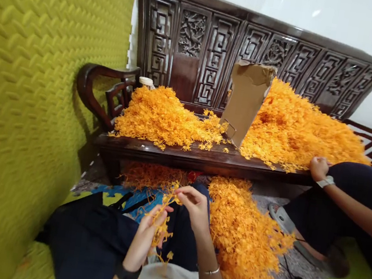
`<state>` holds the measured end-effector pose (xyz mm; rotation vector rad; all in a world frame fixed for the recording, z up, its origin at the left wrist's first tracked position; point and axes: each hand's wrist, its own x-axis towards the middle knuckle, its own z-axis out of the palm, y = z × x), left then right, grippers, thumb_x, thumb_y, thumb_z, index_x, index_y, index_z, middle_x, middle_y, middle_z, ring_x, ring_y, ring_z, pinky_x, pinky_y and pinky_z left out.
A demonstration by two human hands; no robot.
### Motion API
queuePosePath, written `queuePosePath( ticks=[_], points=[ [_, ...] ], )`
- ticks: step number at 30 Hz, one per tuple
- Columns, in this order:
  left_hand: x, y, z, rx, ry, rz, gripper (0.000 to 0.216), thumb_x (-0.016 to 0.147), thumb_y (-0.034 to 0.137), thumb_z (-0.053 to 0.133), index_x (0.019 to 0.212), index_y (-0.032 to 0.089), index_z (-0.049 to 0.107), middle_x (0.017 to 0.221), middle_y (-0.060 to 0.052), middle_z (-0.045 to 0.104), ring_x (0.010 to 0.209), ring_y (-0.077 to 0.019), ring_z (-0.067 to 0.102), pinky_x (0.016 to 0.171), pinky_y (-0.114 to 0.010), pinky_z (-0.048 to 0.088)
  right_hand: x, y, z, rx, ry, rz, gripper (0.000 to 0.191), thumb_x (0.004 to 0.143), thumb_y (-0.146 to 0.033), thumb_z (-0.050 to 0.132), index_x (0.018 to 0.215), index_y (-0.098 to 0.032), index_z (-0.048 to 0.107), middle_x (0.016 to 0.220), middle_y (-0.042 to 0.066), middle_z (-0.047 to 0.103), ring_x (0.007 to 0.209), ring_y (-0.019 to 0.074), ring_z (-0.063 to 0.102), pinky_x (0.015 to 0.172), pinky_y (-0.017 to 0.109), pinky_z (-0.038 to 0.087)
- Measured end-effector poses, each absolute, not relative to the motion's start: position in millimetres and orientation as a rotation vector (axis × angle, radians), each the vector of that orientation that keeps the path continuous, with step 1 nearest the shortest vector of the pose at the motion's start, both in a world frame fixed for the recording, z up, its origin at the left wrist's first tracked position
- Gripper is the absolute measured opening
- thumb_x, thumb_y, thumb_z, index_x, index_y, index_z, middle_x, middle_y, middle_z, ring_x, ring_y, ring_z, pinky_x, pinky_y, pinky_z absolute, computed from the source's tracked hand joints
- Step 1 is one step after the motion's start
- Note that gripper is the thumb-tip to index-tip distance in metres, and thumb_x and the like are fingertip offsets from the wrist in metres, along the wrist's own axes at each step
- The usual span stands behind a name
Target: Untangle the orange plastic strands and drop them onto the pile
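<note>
My left hand (148, 232), below a dark wristband, is closed around a thin orange plastic sprig (165, 211) with small flower-like pieces along it. Up at the sprig's top end, my right hand (196, 207) pinches a piece between thumb and fingertips. Both hands are over my lap, in front of the bench. To the right of my right forearm lies a big heap of orange sprigs (238, 231), reaching down beside my legs. On the bench is a loose pile of small orange pieces (161, 117).
A carved dark wooden bench (176, 154) spans the front. An upright cardboard piece (245, 102) divides the left pile from a larger orange pile (307, 125). At right, another person's hand (319, 168) touches the bench edge. A yellow-green textured mat (43, 67) covers the left wall.
</note>
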<state>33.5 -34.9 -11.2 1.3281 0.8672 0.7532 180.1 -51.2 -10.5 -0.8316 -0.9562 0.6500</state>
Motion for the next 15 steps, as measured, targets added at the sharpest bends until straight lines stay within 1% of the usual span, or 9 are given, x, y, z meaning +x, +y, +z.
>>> queuePosePath(
  ticks=[2, 4, 5, 9, 15],
  points=[
    [34.5, -34.7, -17.2, 1.362, 0.866, 0.818, 0.058, 0.068, 0.069, 0.061, 0.086, 0.014, 0.057, 0.054, 0.005, 0.032, 0.039, -0.0031, 0.027, 0.037, -0.016, 0.022, 180.1, -53.4, -10.5, -0.868, -0.958, 0.582, 0.014, 0.076, -0.03, 0.067, 0.08, -0.017, 0.069, 0.08, 0.005, 0.067, 0.072, 0.0156, 0.06, 0.064, 0.025, 0.046],
    [36.6, -35.2, -24.5, 1.385, 0.88, 0.908, 0.058, 0.068, 0.07, 0.06, 0.072, 0.013, 0.054, 0.056, 0.003, 0.035, 0.042, -0.0034, 0.029, 0.038, -0.017, 0.023, 177.5, -55.3, -12.1, -0.905, -0.933, 0.493, 0.011, 0.076, -0.028, 0.067, 0.075, -0.017, 0.068, 0.076, 0.004, 0.066, 0.07, 0.0153, 0.059, 0.064, 0.025, 0.045],
    [38.3, -36.1, -27.9, 1.379, 0.893, 0.953, 0.058, 0.067, 0.071, 0.059, 0.068, 0.013, 0.052, 0.057, 0.002, 0.038, 0.042, -0.004, 0.031, 0.038, -0.017, 0.024, 175.6, -55.9, -13.2, -0.92, -0.909, 0.448, 0.01, 0.076, -0.027, 0.067, 0.073, -0.017, 0.068, 0.074, 0.004, 0.065, 0.068, 0.0147, 0.058, 0.063, 0.025, 0.044],
    [47.7, -46.1, -34.7, 1.344, 0.927, 1.04, 0.059, 0.064, 0.071, 0.061, 0.063, 0.014, 0.05, 0.057, 0.0, 0.041, 0.044, -0.0061, 0.034, 0.039, -0.019, 0.027, 168.9, -56.1, -16.9, -0.922, -0.76, 0.336, 0.013, 0.078, -0.027, 0.065, 0.07, -0.017, 0.066, 0.068, 0.003, 0.062, 0.064, 0.0136, 0.055, 0.06, 0.024, 0.041],
    [57.6, -58.1, -38.2, 1.477, 0.914, 1.009, 0.062, 0.065, 0.074, 0.058, 0.058, 0.013, 0.052, 0.055, -0.002, 0.04, 0.05, -0.0089, 0.037, 0.046, -0.021, 0.035, 174.3, -62.1, -16.8, -0.869, -0.62, 0.322, 0.014, 0.076, -0.028, 0.066, 0.068, -0.016, 0.063, 0.065, 0.002, 0.059, 0.061, 0.0123, 0.051, 0.057, 0.023, 0.041]
  ],
)
